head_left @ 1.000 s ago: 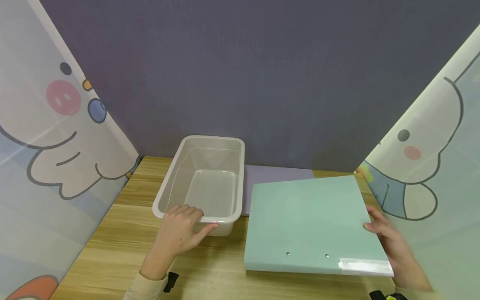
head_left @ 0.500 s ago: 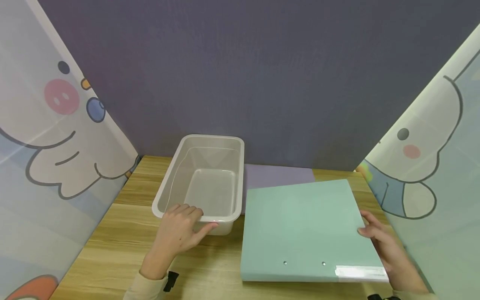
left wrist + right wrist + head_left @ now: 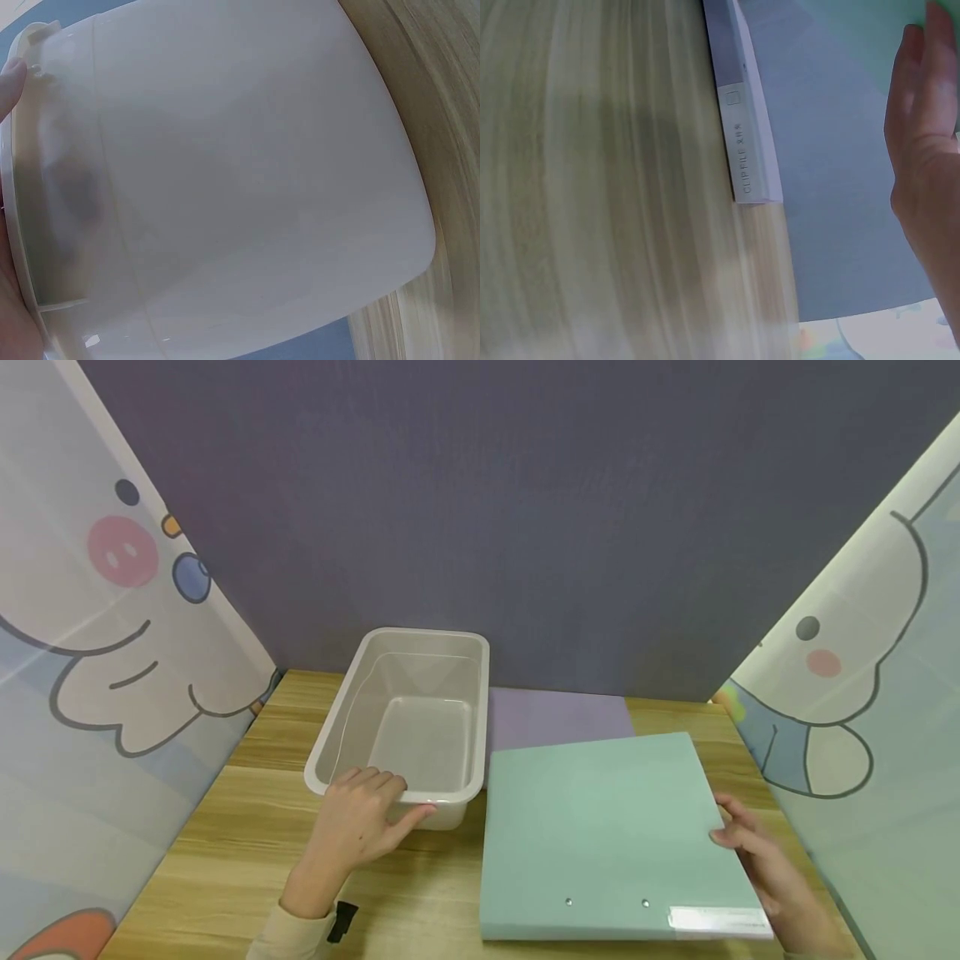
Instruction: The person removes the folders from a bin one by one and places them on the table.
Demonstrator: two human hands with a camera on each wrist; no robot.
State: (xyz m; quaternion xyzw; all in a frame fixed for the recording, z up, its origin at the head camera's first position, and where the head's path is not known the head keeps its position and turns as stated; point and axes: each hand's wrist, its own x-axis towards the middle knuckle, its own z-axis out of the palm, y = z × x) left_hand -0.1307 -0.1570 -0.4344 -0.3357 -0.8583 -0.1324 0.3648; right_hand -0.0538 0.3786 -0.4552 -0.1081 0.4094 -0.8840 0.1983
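Observation:
A light-grey plastic bin (image 3: 482, 718) stands at the left of the table. My left hand (image 3: 356, 822) grips its front rim, fingers over the inside and thumb outside. The bin's outer wall (image 3: 247, 165) fills most of the left wrist view. To the right, my right hand (image 3: 765, 868) holds a mint-green file folder (image 3: 607, 827) by its right edge, thumb on top. The folder's spine, with a clear label pocket, faces me. Behind and partly under it lies a purple clip file (image 3: 558, 717), its labelled spine (image 3: 742, 142) showing in the right wrist view.
The wood-grain table (image 3: 225, 835) ends at a dark grey panel (image 3: 480, 510) at the back. Cartoon-printed sheets (image 3: 82, 693) close off both sides. The bin's far end stands close to the back panel.
My right hand has drawn the green folder toward me and slightly left. More of the purple clip file shows behind it. My left hand and the bin have stayed in place.

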